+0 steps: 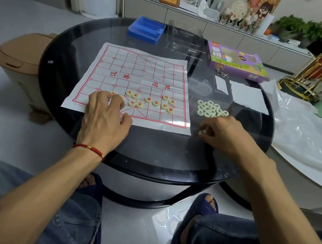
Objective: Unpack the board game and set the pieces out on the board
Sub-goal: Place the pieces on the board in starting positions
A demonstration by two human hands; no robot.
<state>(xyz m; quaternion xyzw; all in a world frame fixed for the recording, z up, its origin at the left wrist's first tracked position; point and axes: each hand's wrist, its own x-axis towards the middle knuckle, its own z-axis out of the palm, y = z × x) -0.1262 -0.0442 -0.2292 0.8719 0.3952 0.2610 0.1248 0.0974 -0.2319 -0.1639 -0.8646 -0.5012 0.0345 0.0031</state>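
A white paper board (122,68) with a red grid lies on the round dark glass table (153,150). Several cream discs with red characters (156,103) are scattered over its near rows. A cluster of cream discs with dark characters (211,109) sits on the glass just right of the board. My left hand (105,116) rests on the board's near left part, fingers spread over discs there, some hidden beneath. My right hand (222,132) is off the board below the dark cluster, fingers curled on a cream disc (201,132).
At the back of the table stand a blue plastic tray (146,29), a clear plastic insert (184,39) and the purple game box (238,60). White paper (248,97) lies right of the board. A tan bin (17,67) stands left; a plastic-covered white table (309,137) right.
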